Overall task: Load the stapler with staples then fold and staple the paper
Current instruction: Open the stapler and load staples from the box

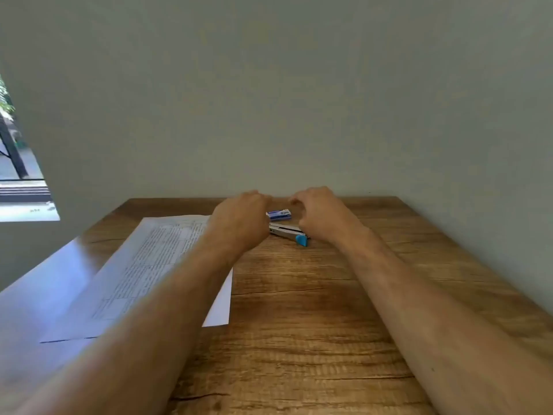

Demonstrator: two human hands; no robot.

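Observation:
A silver stapler with a blue end cap lies on the wooden table toward the back. Its left end disappears under my left hand, which hovers over it with curled fingers. Just behind the stapler sits a small blue and white staple box. My right hand is to the right of the box and above the stapler's blue end, its fingers bent and its fingertips close together. The backs of both hands hide what the fingers touch. A printed sheet of paper lies flat on the left, partly under my left forearm.
A plain wall rises right behind the table's far edge. A window is at the far left. Bare wood stretches from the stapler toward me between my forearms.

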